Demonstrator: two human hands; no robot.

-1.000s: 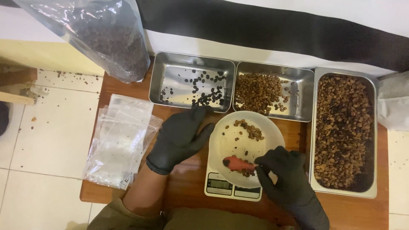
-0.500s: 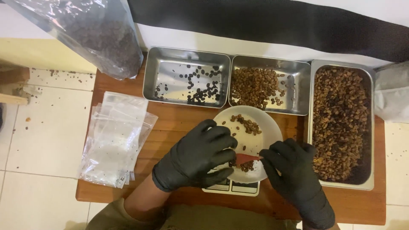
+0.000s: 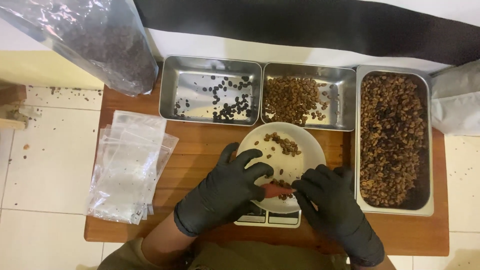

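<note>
A white plate (image 3: 307, 150) with brown beans (image 3: 283, 143) sits on a small scale (image 3: 270, 218) at the table's front. My left hand (image 3: 227, 192), in a black glove, rests on the plate's left rim with fingers spread. My right hand (image 3: 332, 207), also gloved, is at the plate's lower right. A small red scoop (image 3: 276, 190) lies between both hands over the plate, among a few beans. Which hand grips the scoop is unclear.
Three steel trays stand behind: dark beans (image 3: 210, 90), light brown beans (image 3: 307, 95), and a long tray of mixed beans (image 3: 395, 140) at right. Clear plastic bags (image 3: 127, 167) lie at left. A large bag of beans (image 3: 95, 40) hangs at top left.
My left hand has moved right from the table onto the plate's rim. Both hands have closed in around the red scoop.
</note>
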